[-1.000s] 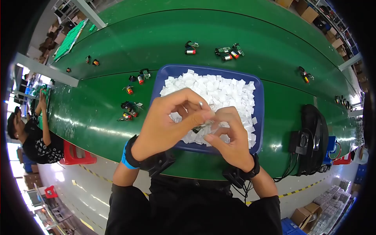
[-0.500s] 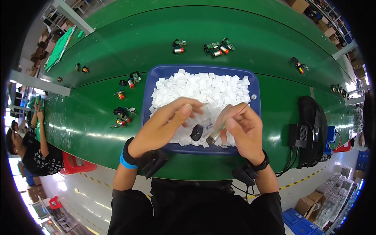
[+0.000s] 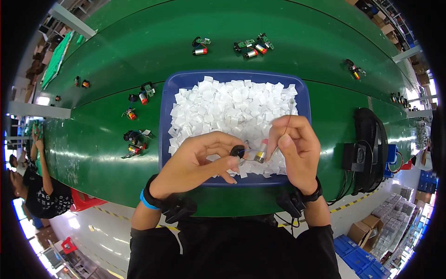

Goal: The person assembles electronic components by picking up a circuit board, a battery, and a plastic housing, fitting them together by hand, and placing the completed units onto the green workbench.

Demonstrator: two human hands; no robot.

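Observation:
My left hand (image 3: 197, 160) is over the near part of a blue tray (image 3: 164, 116) full of small white square pieces (image 3: 232, 104). Its thumb and fingertips close on a small black round part (image 3: 237, 151). Thin wires link that part to a small silver cylinder (image 3: 260, 156) with a yellowish band, probably a battery cell. My right hand (image 3: 301, 156) is just right of the cylinder, thumb and forefinger pinched on a thin reddish wire (image 3: 288, 122) that sticks up past the fingers. Whether its other fingers touch the cylinder is hard to tell.
Small wired assemblies of circuit boards and cylinders lie left (image 3: 134, 142) and beyond the tray (image 3: 251, 46) on the green table (image 3: 325, 107). A black bag (image 3: 367, 149) and a black power adapter (image 3: 354, 159) stand at right. Another person (image 3: 42, 186) sits far left.
The left hand has moved toward the right and closed on the black part. The right hand has shifted slightly right, and the cylinder now sits higher. The view has shifted a little.

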